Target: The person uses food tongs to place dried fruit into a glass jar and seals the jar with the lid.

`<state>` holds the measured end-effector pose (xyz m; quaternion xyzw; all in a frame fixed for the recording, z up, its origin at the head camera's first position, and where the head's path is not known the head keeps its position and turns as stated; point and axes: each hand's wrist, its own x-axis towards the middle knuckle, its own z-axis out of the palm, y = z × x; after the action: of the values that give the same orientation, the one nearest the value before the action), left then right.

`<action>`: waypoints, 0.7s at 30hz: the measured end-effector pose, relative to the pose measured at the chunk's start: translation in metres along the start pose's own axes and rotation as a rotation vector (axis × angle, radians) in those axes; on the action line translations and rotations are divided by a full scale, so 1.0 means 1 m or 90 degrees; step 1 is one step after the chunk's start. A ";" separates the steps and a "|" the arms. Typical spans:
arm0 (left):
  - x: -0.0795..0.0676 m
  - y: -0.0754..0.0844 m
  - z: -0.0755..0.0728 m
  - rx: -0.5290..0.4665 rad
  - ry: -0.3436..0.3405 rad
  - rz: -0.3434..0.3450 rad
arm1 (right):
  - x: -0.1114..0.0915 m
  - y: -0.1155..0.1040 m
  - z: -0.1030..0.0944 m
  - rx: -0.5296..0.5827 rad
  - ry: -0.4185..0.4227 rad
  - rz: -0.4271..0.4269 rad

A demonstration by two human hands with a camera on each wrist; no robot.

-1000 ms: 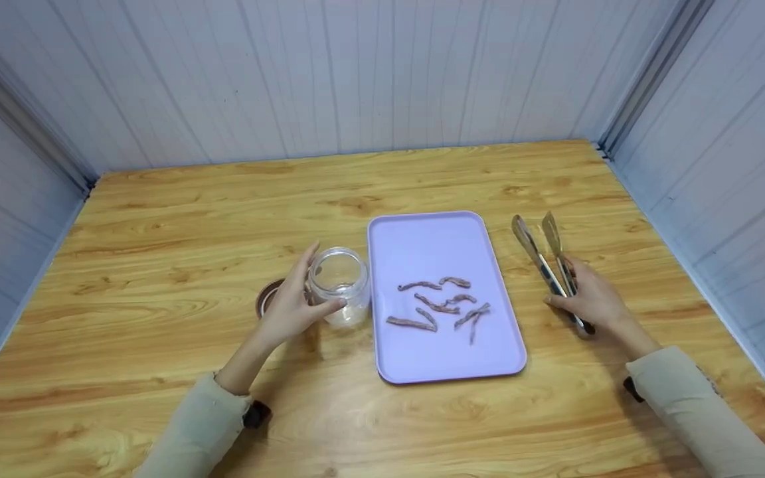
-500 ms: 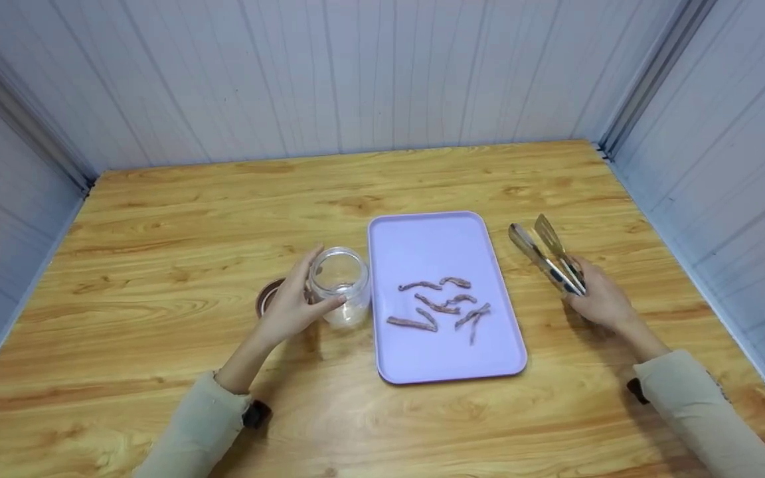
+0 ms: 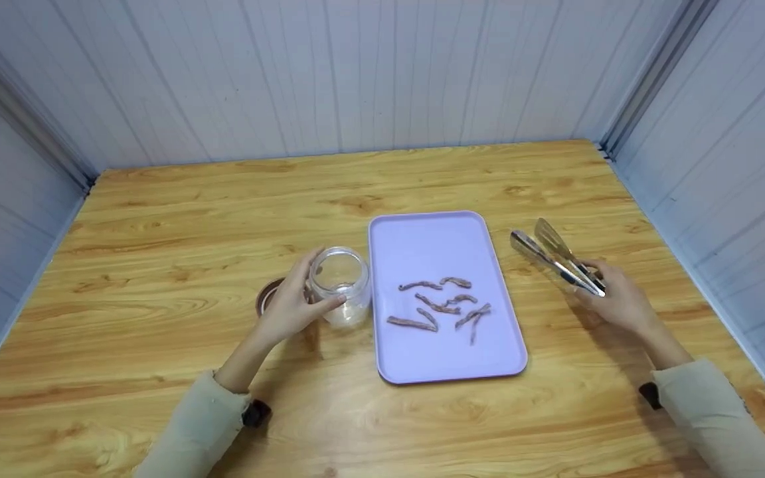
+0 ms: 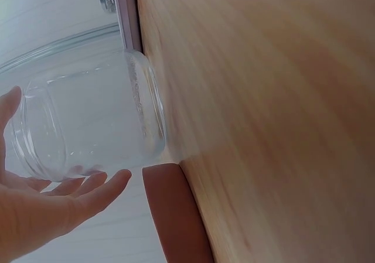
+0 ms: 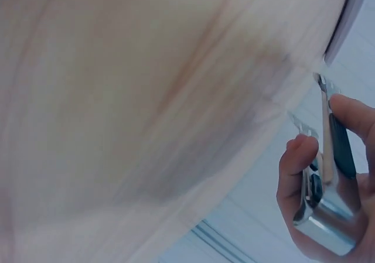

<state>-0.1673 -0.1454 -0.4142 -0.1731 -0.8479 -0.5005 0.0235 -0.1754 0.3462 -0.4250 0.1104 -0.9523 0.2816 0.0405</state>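
Rightward and slightly nearer goes the right hand (image 3: 621, 302), taking the metal tongs (image 3: 563, 270) with it, and they now lie at a flatter slant than a second ago. Everything on the left side looks unmoved.

From where I stand, the right grip holds the tongs by their dark-sided handles, thumb on one side and fingers wrapped on the other. Their two arms spread apart toward the far left, just right of the tray, and I can't tell whether the tips touch the counter (image 3: 176, 239).

Meanwhile the left hand (image 3: 289, 307) has its grip wide around a clear glass jar (image 3: 341, 280), thumb on the near side and fingers along the left and far side, close to the mouth. It's an upright jar, mouth up, standing just left of the lilac tray (image 3: 429, 245); whether the two touch is hard to say. Partly hidden behind that hand, a reddish-brown lid (image 3: 264, 297) rests on the counter, left of the jar.

Across the near half of the tray lie several thin, twisted brown strips (image 3: 437, 306), a couple of them crossing at the right.

Beige sleeves (image 3: 200, 421) cover both forearms, and pale panelled walls (image 3: 396, 73) stand around the counter.
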 end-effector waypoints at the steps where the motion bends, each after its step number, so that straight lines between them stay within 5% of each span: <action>1: 0.000 0.000 -0.001 -0.003 -0.003 -0.001 | -0.001 0.000 -0.001 0.003 0.003 0.000; 11: -0.001 0.013 -0.007 -0.023 -0.020 -0.005 | -0.004 -0.004 -0.015 0.040 0.045 -0.009; 16: -0.006 0.036 -0.011 -0.030 -0.022 -0.020 | -0.007 -0.008 -0.017 0.036 0.069 -0.069; 21: -0.006 0.040 -0.012 -0.033 -0.023 -0.032 | -0.008 -0.011 -0.013 0.051 0.081 -0.120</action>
<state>-0.1502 -0.1397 -0.3763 -0.1613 -0.8392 -0.5193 -0.0083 -0.1645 0.3456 -0.4091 0.1831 -0.9212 0.3205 0.1227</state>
